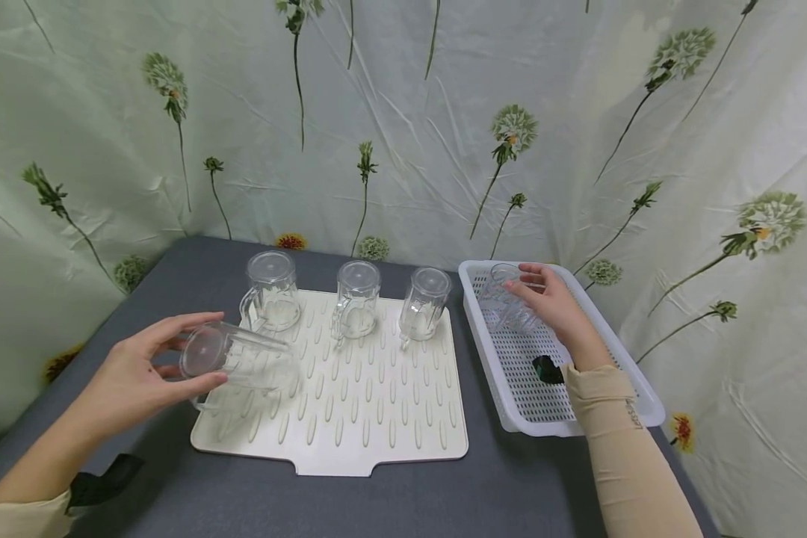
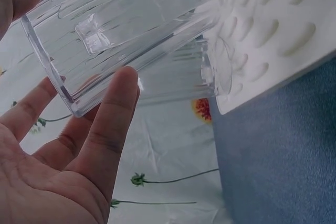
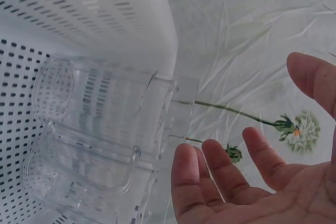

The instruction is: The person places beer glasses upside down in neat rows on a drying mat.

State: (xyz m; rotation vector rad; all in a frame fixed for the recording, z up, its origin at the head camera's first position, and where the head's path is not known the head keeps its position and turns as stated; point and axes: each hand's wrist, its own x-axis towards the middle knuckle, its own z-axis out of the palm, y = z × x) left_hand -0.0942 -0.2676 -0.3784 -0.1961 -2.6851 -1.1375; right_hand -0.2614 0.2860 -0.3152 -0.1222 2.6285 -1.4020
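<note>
My left hand [image 1: 137,373] grips a clear glass mug [image 1: 252,362] by its base end, thumb on one side and fingers on the other. The mug is tilted, its mouth low toward the white drying mat [image 1: 350,403]. Three more glass mugs stand upside down along the mat's far edge: a left one [image 1: 273,291], a middle one [image 1: 359,299] and a right one [image 1: 426,302]. Over the white basket [image 1: 504,388], my right hand [image 1: 548,299] has its fingers spread and loosely bent, beside glass mugs [image 3: 100,93] lying in there; no mug is between its fingers.
A dark grey cloth [image 1: 242,501] covers the table. Behind it hangs a pale curtain [image 1: 403,112] printed with dandelions, close to the far edge. The perforated basket stands right of the mat, with a narrow strip of table between them.
</note>
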